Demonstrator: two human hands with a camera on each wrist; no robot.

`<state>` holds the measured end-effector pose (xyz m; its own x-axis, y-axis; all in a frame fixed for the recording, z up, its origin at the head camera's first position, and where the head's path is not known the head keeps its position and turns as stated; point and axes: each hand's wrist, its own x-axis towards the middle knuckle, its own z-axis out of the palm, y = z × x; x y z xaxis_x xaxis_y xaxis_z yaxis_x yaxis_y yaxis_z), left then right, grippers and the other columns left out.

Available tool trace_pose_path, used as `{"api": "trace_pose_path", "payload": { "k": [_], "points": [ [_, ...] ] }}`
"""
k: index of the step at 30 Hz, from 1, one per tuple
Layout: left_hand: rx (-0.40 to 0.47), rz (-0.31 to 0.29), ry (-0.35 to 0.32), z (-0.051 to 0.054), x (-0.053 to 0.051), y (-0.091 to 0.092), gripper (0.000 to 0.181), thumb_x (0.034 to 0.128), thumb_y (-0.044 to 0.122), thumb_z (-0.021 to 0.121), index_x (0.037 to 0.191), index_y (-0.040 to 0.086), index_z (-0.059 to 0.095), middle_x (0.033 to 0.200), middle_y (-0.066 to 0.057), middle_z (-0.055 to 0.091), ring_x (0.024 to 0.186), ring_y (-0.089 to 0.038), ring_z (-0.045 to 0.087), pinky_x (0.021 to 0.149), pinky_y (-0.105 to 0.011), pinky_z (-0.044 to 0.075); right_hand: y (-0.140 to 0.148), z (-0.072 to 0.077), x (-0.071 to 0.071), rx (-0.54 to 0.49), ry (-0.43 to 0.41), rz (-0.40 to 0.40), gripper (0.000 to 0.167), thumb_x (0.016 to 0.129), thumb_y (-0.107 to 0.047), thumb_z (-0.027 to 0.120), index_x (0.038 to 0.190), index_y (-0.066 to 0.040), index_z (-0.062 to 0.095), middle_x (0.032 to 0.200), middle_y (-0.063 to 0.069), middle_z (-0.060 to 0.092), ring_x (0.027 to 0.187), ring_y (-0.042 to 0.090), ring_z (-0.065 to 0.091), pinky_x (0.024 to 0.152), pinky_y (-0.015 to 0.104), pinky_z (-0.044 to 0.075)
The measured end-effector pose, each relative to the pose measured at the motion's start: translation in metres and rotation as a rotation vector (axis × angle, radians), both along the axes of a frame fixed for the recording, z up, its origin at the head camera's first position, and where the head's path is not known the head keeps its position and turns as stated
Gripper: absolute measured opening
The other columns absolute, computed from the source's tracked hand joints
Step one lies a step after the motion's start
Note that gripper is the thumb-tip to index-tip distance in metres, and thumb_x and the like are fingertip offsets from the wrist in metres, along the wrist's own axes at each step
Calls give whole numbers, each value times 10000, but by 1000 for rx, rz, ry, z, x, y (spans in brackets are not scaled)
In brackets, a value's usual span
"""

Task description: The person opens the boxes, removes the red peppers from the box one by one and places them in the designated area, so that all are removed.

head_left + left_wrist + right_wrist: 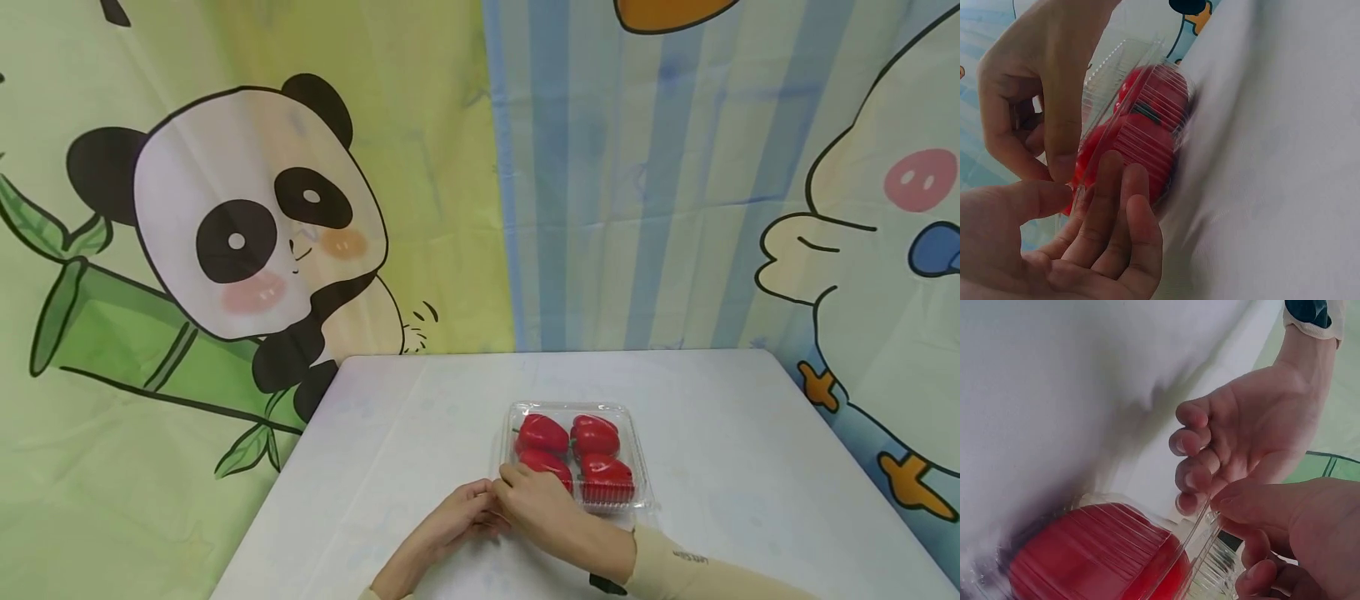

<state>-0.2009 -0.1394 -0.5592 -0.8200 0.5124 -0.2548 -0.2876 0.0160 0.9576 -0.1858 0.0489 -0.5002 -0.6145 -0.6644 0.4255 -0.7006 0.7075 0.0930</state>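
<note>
Left hand [465, 512]: pinching, other fingers [1102, 206] loosely bent | Right hand [543, 507]: pinching, fingers curled | Both: close together

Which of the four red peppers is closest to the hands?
The near-left pepper: in the head view, the right hand partly covers it, while the other three sit farther off.

Clear ribbed plastic box [641, 467], smooth glossy peppers [542, 434], matt tabletop [420, 408]

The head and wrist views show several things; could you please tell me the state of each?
Clear container: resting on the table
Four red peppers: inside the container, two by two
Lid: over the peppers; whether fully latched, I cannot tell
Left hand: pinching the container's near-left corner
Right hand: pinching the rim at that same corner
</note>
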Motion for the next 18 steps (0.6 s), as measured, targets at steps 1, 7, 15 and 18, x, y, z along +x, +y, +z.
{"api": "trace_pose_path", "payload": {
  "k": [1,7,15,18],
  "points": [
    [-4,-3,7,0,0,0,150,1031,238,536,1039,106,607,932,9,741,830,-114,697,713,-235,541,1,1,1,7,-2,0,101,838,-250,814,877,-190,742,788,-55,577,672,71,476,497,156,430],
    [-98,9,140,1,-3,3,235,1033,263,553,1044,33,600,939,-85,752,798,-131,709,677,-244,557,8,4,6,12,-6,-5,146,831,-227,821,957,-198,753,843,-44,601,739,96,511,524,169,449],
    [-350,122,369,6,-5,10,381,1002,284,614,1276,36,518,933,-135,712,730,-167,695,576,-257,537,25,8,8,-11,104,-3,208,784,-184,842,962,-181,735,931,-37,661,782,115,571,614,212,520],
    [-433,145,454,8,-6,11,553,995,311,624,1456,89,415,1023,-91,670,737,-174,694,577,-249,521,32,9,9,-33,113,-10,224,764,-202,866,939,-180,728,898,-41,637,763,112,562,614,208,532]
  ]
}}
